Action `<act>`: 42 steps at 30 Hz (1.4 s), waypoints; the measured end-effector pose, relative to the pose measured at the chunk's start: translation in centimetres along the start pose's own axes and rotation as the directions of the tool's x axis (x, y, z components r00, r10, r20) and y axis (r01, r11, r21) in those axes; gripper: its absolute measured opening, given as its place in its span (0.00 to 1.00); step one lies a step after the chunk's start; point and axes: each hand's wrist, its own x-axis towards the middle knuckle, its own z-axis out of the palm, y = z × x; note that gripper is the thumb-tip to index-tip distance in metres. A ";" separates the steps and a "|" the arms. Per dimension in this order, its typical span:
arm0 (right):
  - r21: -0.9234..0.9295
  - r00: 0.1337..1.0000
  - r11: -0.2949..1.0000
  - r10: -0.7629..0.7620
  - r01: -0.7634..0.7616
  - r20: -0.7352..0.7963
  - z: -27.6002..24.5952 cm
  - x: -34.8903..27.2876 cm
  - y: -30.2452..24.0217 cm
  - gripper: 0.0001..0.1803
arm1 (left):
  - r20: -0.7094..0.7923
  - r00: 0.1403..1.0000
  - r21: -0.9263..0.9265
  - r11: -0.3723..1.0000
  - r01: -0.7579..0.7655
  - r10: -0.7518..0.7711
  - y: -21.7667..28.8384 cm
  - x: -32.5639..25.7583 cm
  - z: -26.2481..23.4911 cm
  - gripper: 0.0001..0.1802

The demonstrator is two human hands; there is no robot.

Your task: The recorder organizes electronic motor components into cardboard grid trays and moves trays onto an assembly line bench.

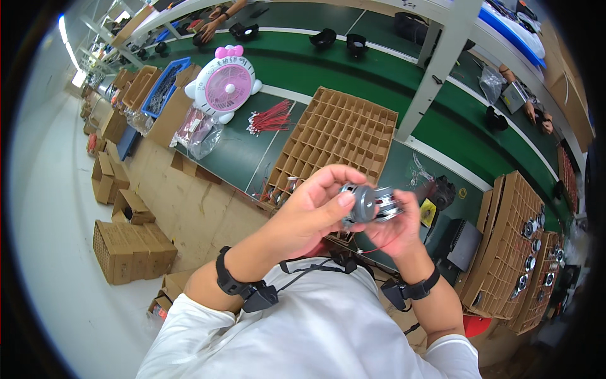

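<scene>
Both hands are raised together over the near edge of the bench. My left hand is closed round a small loudspeaker, its dark grey round back facing up. My right hand grips a second small loudspeaker with a silvery rim, held close against the first and slightly blurred. Whether the two touch, I cannot tell. A thin red wire hangs below my right hand. Beneath and beyond my hands lies a divided cardboard tray, its cells mostly bare, with a few parts at its near left corner.
A pink-and-white fan and red wires lie left of the tray. To the right stand a black box and stacked cardboard trays with speakers. A green conveyor runs behind, where other people's hands work. Cartons line the left floor.
</scene>
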 end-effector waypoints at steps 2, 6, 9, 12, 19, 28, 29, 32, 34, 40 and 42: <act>0.140 0.990 0.982 -0.133 0.126 0.039 -0.7 0.2 -1.1 0.33 | -0.009 1.000 0.009 1.000 0.017 -0.017 -0.1 -1.1 -2.1 0.21; 0.146 0.970 0.959 -0.243 0.244 -0.024 -1.4 0.4 -2.9 0.35 | -0.079 0.996 -0.024 0.999 0.028 -0.030 -0.2 -2.9 -5.7 0.24; -0.036 0.898 0.900 -0.437 0.435 -0.062 -1.3 0.4 -3.8 0.34 | -0.105 0.994 -0.113 0.993 -0.032 0.020 0.2 -3.6 -8.5 0.24; -0.084 0.891 0.891 -0.452 0.447 -0.052 -1.2 0.3 -3.6 0.36 | -0.263 0.960 -0.209 0.966 -0.151 0.093 0.4 -3.5 -11.4 0.22; -0.451 1.000 0.893 0.023 -0.015 0.012 1.6 4.3 5.6 0.43 | -0.134 0.984 -0.532 0.847 0.025 -0.113 0.5 -0.4 -15.1 0.19; -0.423 0.974 0.893 -0.211 0.156 -0.085 4.2 8.0 11.9 0.39 | 0.034 0.977 -0.533 0.823 0.196 -0.210 3.2 -1.8 -18.6 0.14; -0.428 0.972 0.889 -0.219 0.162 -0.088 4.3 8.3 12.0 0.39 | 0.045 0.977 -0.534 0.821 0.202 -0.211 3.3 -2.1 -18.6 0.14; -0.709 0.933 0.704 -0.276 0.032 -0.231 4.7 8.7 12.0 0.35 | 0.123 0.987 -0.439 0.886 0.148 -0.104 4.0 -2.8 -18.2 0.14; -0.859 0.935 0.511 -0.314 0.021 -0.164 4.6 8.4 12.1 0.34 | 0.123 0.982 -0.427 0.885 0.185 -0.146 4.4 -3.1 -18.3 0.13; -0.814 0.921 0.572 -0.365 0.105 -0.138 4.2 7.8 12.8 0.37 | 0.108 0.973 -0.386 0.893 0.232 -0.206 4.7 -3.9 -18.1 0.12; -0.583 0.942 0.795 -0.303 0.167 -0.143 4.8 7.4 12.1 0.38 | 0.108 0.974 -0.373 0.900 0.224 -0.197 4.7 -4.0 -18.1 0.12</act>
